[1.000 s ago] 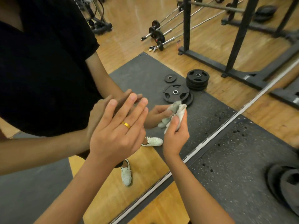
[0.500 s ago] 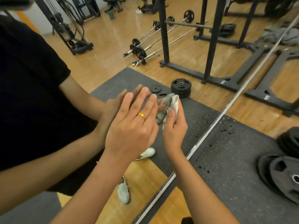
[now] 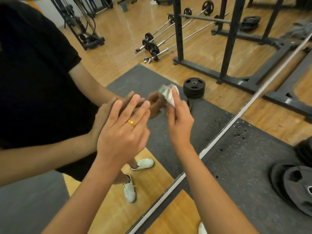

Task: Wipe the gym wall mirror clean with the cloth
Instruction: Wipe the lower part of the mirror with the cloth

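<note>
- Here, a wall mirror (image 3: 118, 48) fills the upper left of the view, and its pale bottom strip (image 3: 219, 134) runs slantwise from the lower middle to the upper right.
- In front of the mirror lies a dark speckled rubber mat (image 3: 244, 166), with wooden floor (image 3: 168, 222) beside it.
- The glass reflects a gym room: a black steel rack (image 3: 231, 39), several barbells on the wooden floor and a person in a black shirt.
- The one cloth (image 3: 170, 98), white and crumpled, is pressed on the glass near the middle of the view; it is blurred.
- Its long axis follows the fingers of the hand that holds it, and its far end points up the glass, away from the person.
- The right hand (image 3: 179, 122) pinches the cloth, with the fingers and thumb closed round it.
- The left hand (image 3: 121, 134) has its fingers straight and a little spread, holding nothing; the fingertips meet their reflection on the glass.
- One gold ring (image 3: 131, 123) sits on the left hand.
- Two white shoes (image 3: 141, 163) show in the reflection.
- One stack of black weight plates (image 3: 194, 88) shows in the glass, and more plates (image 3: 297, 188) lie on the mat at the right; I cannot count those.
</note>
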Demonstrator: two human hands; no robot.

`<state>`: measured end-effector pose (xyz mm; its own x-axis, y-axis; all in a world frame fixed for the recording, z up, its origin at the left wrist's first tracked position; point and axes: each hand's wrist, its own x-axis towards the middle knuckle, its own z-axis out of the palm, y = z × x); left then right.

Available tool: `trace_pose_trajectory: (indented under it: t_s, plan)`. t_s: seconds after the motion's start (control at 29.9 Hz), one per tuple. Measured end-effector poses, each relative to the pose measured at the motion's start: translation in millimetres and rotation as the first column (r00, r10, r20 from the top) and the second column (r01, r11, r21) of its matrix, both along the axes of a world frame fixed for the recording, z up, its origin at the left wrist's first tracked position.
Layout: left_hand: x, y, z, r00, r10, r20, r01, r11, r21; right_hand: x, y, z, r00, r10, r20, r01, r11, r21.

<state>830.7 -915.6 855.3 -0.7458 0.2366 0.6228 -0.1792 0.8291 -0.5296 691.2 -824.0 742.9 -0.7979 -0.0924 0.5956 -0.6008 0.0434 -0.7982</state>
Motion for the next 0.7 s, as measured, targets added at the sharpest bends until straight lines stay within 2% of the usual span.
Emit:
trace_pose_trajectory:
  t_s: [0.1,0.17,0.23,0.4,0.47,0.57,0.7]
  plan:
    - [-1.0,1.0,-0.4,1.0,0.0,-0.011,0.0,1.0,-0.002,7.6,-7.4,-25.9,0.915,-0.052,0.399,0.111,0.986,-0.126]
    - [-0.9,0.0,-0.9,1.0,-0.002,-0.006,0.002,1.0,0.002,7.6,-10.1,-24.9,0.862,-0.042,0.505,0.137,0.979,-0.152]
    - [0.1,-0.5,-1.1,1.0,0.01,0.0,-0.01,1.0,-0.002,7.7,-8.8,-18.0,0.853,-0.01,0.522,0.121,0.976,-0.18]
    - [-0.6,3.1,2.0,1.0,0.012,0.014,-0.013,1.0,0.018,46.6,-9.5,-12.0,0.913,0.11,0.394,-0.037,0.981,-0.188]
    - [0.6,4.2,3.2,0.999,0.006,0.034,-0.007,1.0,0.024,70.0,-15.9,-27.2,0.925,0.095,0.367,-0.035,0.985,-0.166]
    - [2.6,2.0,4.0,0.997,-0.005,0.078,0.0,0.998,0.059,89.2,-18.7,-54.2,0.908,0.072,0.413,-0.018,0.991,-0.133]
    - [1.2,0.1,0.6,0.998,0.017,0.062,-0.018,1.0,0.019,95.4,-21.2,-57.6,0.829,0.063,0.555,0.043,0.983,-0.176]
